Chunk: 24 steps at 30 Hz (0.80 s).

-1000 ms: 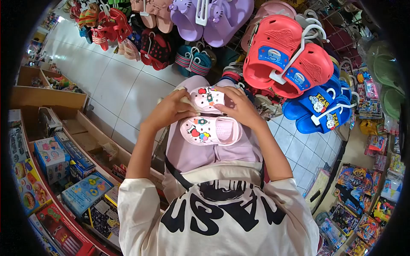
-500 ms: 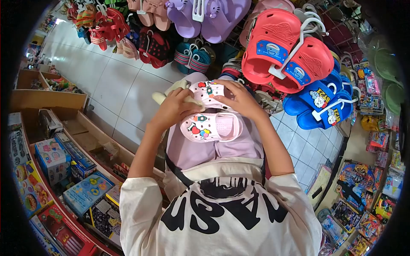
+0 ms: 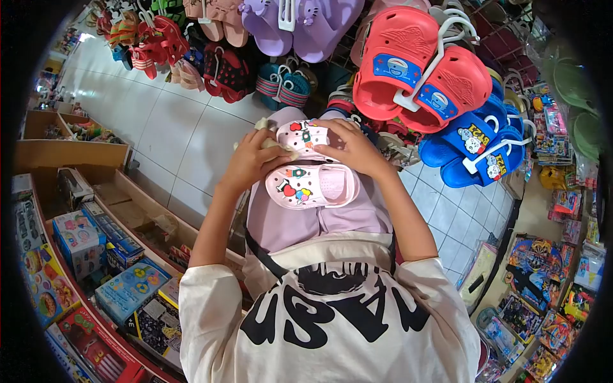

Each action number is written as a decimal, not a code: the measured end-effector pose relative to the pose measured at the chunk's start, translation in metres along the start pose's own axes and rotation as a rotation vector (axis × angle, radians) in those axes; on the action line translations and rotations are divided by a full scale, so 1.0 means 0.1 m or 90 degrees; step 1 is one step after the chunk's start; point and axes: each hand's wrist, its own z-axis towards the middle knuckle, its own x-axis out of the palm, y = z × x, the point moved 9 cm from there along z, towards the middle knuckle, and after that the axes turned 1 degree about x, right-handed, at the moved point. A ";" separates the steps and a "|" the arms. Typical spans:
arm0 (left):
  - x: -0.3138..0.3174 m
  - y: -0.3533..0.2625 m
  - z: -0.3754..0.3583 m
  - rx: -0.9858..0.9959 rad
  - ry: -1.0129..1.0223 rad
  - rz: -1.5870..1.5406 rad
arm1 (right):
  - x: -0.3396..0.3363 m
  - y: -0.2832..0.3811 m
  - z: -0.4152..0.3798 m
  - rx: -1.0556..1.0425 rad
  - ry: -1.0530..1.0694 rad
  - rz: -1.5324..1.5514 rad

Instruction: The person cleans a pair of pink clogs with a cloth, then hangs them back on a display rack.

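Observation:
A pale pink clog [image 3: 301,135] with colourful charms is held above my lap. My right hand [image 3: 351,147] grips its heel end, thumb on the near side. My left hand [image 3: 258,156] is closed on a cream cloth [image 3: 262,124] at the toe end, the cloth touching the clog. Part of the cloth is hidden under the fingers. The matching pink clog [image 3: 300,186], with heart and balloon charms, rests on my lilac trousers [image 3: 284,220], just nearer to me.
Red clogs [image 3: 389,60] and blue slippers [image 3: 476,148] hang at the right front, close to my right hand. Purple slippers [image 3: 303,29] hang ahead. Boxed toys [image 3: 131,287] fill the shelf on the left. Packaged toys [image 3: 520,319] line the right side.
The cream cloth has been drawn in under my left hand; its loose end on the left shows less now. Both clogs sit slightly further left in view. My right hand keeps its grip.

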 end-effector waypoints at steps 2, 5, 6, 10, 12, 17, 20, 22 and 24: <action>-0.02 0.16 -0.10 -0.027 -0.003 -0.035 | 0.01 -0.01 0.02 0.007 0.001 0.018; -0.14 0.14 -0.10 -0.074 -0.059 -0.104 | 0.01 -0.01 0.05 0.046 0.034 0.096; -0.17 0.10 -0.07 -0.090 -0.088 -0.131 | 0.01 0.01 0.05 0.038 0.028 0.082; -0.11 -0.20 0.07 0.058 -0.115 -0.038 | 0.03 0.04 0.02 0.021 0.019 0.046; -0.05 -0.10 0.05 0.057 -0.125 -0.023 | 0.03 0.04 0.01 0.026 0.024 0.037; -0.08 0.04 0.03 0.054 -0.146 -0.055 | 0.06 0.03 0.00 0.033 0.035 0.019; -0.12 0.10 -0.07 0.010 -0.186 -0.061 | 0.05 0.03 0.00 0.024 0.025 0.019; -0.17 0.29 -0.24 -0.076 -0.263 -0.052 | 0.05 0.02 -0.01 0.012 0.022 0.027; -0.29 0.36 -0.29 -0.123 -0.325 -0.032 | 0.03 0.08 -0.03 0.005 0.028 -0.004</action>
